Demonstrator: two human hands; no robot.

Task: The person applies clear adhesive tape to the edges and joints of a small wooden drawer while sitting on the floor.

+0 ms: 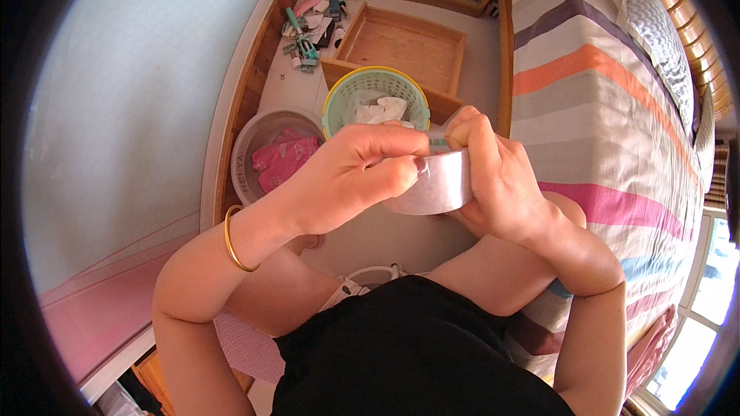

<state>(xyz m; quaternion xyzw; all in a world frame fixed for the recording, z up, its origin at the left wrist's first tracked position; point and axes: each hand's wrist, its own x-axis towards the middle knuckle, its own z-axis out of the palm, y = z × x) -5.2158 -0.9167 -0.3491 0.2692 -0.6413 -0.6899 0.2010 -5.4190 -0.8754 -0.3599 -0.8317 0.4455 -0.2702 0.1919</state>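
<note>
A wide roll of shiny clear tape [435,185] is held up in front of my chest, over the floor between my knees. My right hand [501,173] grips the roll from its right side, fingers curled around it. On the other side, my left hand [358,177] is closed, with the thumb and bent fingers pinched at the roll's upper left edge. Whether a loose tape end lies between those fingers cannot be made out. A gold bangle [233,239] circles my left wrist.
Beyond my hands stands a green basket [330,108] with a yellow rim and crumpled white waste inside. Left of it, a basin [240,135] contains pink cloth. Farther off are a wooden drawer [408,50] and scattered small items [308,35]. A striped bed [570,131] borders the right.
</note>
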